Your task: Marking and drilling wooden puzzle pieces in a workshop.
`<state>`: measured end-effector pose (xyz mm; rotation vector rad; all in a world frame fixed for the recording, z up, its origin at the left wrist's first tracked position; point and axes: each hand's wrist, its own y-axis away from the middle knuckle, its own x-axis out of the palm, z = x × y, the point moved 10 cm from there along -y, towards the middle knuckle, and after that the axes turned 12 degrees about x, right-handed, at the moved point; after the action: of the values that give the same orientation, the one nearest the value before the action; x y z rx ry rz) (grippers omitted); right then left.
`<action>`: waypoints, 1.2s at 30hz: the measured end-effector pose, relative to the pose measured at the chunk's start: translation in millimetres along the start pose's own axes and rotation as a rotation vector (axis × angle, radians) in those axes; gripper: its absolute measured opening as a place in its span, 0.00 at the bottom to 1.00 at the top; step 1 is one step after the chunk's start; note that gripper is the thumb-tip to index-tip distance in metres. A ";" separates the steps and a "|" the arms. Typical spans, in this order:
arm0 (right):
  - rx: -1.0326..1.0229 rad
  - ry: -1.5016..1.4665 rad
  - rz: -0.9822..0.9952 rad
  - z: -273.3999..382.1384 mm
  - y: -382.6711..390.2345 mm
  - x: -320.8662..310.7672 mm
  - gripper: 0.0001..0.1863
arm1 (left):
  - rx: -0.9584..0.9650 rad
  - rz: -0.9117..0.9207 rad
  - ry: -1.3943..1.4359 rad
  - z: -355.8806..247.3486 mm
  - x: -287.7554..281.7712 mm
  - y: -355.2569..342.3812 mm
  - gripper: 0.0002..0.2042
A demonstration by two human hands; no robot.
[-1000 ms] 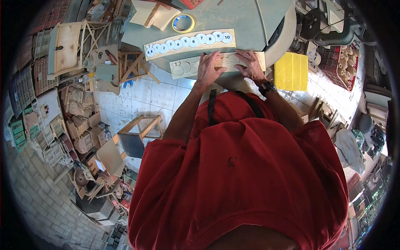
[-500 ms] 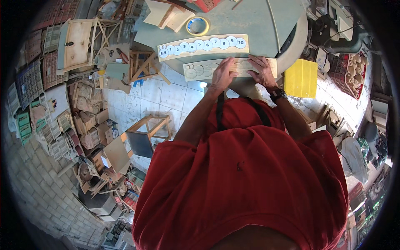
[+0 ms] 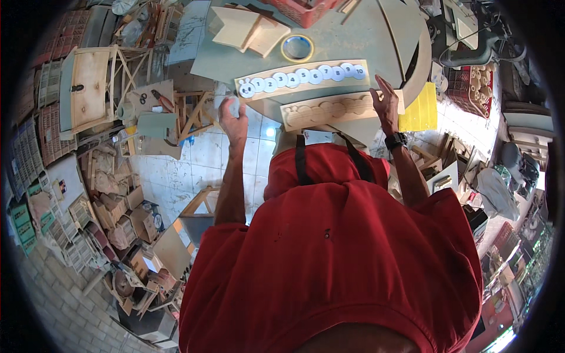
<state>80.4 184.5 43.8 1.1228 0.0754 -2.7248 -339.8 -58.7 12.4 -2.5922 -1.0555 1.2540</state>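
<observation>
A light wooden board with round recesses lies along the table's near edge. At its right end is my right hand, fingers stretched out and holding nothing; whether it touches the wood I cannot tell. Beyond this board lies a second wooden board, fitted with a wavy row of white printed discs and a caterpillar-like head. My left hand hangs in the air past the table's left edge, over the floor. Its thumb and fingers are apart with nothing between them.
Farther back on the grey-green table are a roll of yellow tape, joined wood panels and a red plastic crate. A yellow sheet is to the right. Pliers rest on a low surface at left.
My left hand has left the recessed board and swung out leftward. My right hand has lifted and straightened its fingers near the board's right end. The whole view has shifted.
</observation>
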 end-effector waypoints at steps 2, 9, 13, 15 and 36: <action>-0.035 0.067 -0.058 13.8 6.1 7.5 0.23 | 0.036 0.133 0.018 -10.9 5.6 -23.5 0.32; 0.007 0.185 -0.333 44.7 79.4 10.3 0.24 | 0.211 0.683 0.135 -13.1 37.8 -68.5 0.50; 0.177 0.203 -0.428 9.7 118.1 5.8 0.24 | 0.339 0.719 0.140 -15.4 52.3 -78.2 0.47; 0.426 0.165 -0.407 -22.6 133.1 6.7 0.23 | 0.367 0.699 0.167 -12.9 53.3 -73.4 0.42; 0.423 -0.027 -0.406 -46.2 155.2 32.4 0.24 | 0.515 0.623 -0.007 -36.1 81.5 -66.0 0.26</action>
<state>120.5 32.8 -7.7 1.2933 -0.3279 -3.2181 -315.3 49.2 4.9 -2.5411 0.1223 1.3900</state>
